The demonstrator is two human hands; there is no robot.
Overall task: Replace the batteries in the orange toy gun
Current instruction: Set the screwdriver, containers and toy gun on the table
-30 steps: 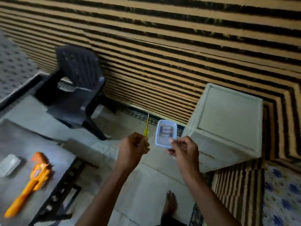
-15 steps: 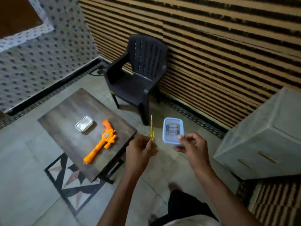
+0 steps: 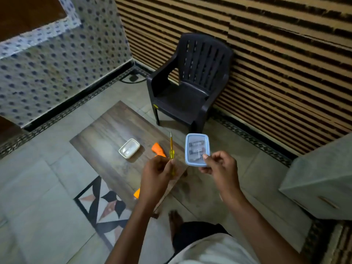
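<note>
- Two bare hands are seen in front of the body, above a low dark wooden table (image 3: 106, 130).
- The left hand (image 3: 158, 173) is closed around a slim yellow-handled screwdriver (image 3: 171, 149), which is held upright with its metal tip pointing up.
- The right hand (image 3: 221, 166) is closed on the near edge of a small clear plastic box with a pale blue rim (image 3: 197, 149); two cylindrical batteries (image 3: 196, 147) are seen through its lid.
- The orange plastic toy gun (image 3: 159, 151) lies on the table, largely hidden behind the left hand; only its grip and the tip of its barrel are seen.
- A small white rectangular container (image 3: 129, 151) rests on the table, just beside the gun's grip.
- A black plastic armchair (image 3: 192, 82) is set against the striped wall beyond the table.
</note>
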